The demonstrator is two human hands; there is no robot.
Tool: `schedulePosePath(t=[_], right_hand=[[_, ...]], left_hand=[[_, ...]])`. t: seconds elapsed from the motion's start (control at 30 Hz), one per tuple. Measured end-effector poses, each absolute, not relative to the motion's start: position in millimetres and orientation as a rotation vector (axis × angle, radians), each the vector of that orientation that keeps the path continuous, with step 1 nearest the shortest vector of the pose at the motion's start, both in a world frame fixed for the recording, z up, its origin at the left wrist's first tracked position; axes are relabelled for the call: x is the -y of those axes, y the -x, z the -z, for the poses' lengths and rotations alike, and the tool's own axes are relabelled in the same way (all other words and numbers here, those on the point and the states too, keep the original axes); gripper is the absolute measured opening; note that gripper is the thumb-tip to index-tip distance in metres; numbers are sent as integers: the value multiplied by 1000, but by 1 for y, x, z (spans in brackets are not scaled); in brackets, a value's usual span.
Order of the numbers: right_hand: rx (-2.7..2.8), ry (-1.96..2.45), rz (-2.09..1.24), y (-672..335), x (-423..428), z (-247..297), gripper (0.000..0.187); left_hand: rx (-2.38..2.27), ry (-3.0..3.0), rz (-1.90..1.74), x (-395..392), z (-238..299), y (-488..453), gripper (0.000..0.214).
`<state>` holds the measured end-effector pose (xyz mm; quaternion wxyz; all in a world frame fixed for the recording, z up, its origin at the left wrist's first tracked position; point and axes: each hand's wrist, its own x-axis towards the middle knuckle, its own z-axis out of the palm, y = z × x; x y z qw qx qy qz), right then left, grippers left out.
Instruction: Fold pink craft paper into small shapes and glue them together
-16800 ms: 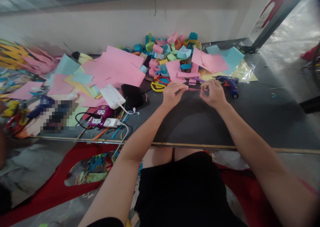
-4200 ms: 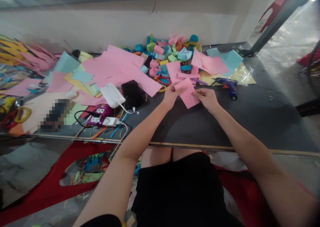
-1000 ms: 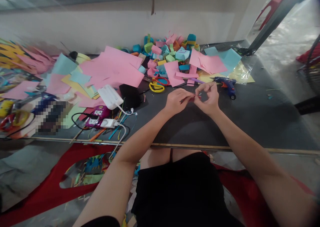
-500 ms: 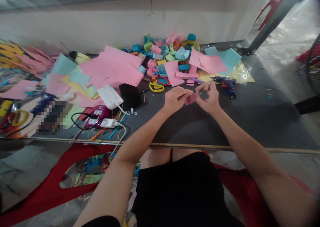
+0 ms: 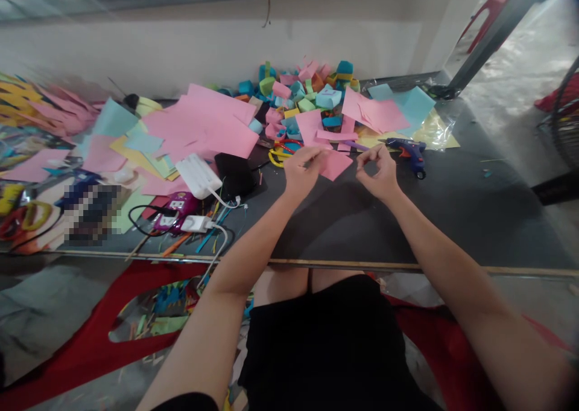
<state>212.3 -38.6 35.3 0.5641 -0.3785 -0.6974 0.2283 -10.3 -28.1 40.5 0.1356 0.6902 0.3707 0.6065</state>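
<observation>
My left hand (image 5: 299, 171) pinches a small pink paper piece (image 5: 333, 164) by its left edge, holding it just above the dark tabletop (image 5: 456, 209). A little to its right, my right hand (image 5: 380, 171) has its thumb and forefinger curled into a ring, apart from the paper, with nothing visible in them. Just beyond my left hand lie yellow and red scissors (image 5: 277, 151). A blue glue gun (image 5: 409, 151) rests on the table to the right of my right hand.
Pink sheets (image 5: 210, 124) and light blue sheets (image 5: 414, 102) cover the far table. A heap of folded coloured paper pieces (image 5: 312, 88) sits by the wall. A white power bank (image 5: 199, 175), black pouch (image 5: 233, 174) and cables (image 5: 190, 221) lie at left.
A second ago both hands pinched the folded pink piece together. Now the piece is spread wider in my left hand, and my right hand has let go and moved slightly right.
</observation>
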Motion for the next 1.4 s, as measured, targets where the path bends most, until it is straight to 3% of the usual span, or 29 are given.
schedulePosePath(t=[0.23,0.4,0.53,0.8,0.97,1.13,1.4], right_hand=[[1537,831,-751,-212,27,-27,26],[1614,820,-1238,-203,39,-38,46],[1565,829,-1514,-200,45,-43,48],[1517,879,-1211,-202,36,-39,59],[1525,956,-1003,-205,32,-35,58],[1485,980,-976,-203,32,-35,54],[1480,1093,-1018,-202,38,-38,47]], left_hand=[[-741,-1742,-1448,6,-24,8,51],[-585,-1841,-1160,12,-15,-1,44],[-566,-1883,-1164,12,-13,1,34],[-783,-1582,-1329,6,-16,4,49],[-1071,-1829,-1299,20,-28,8,35],[-1061,-1723,-1294,21,-26,5,23],[-1027,-1648,-1340,18,-21,-1,26]])
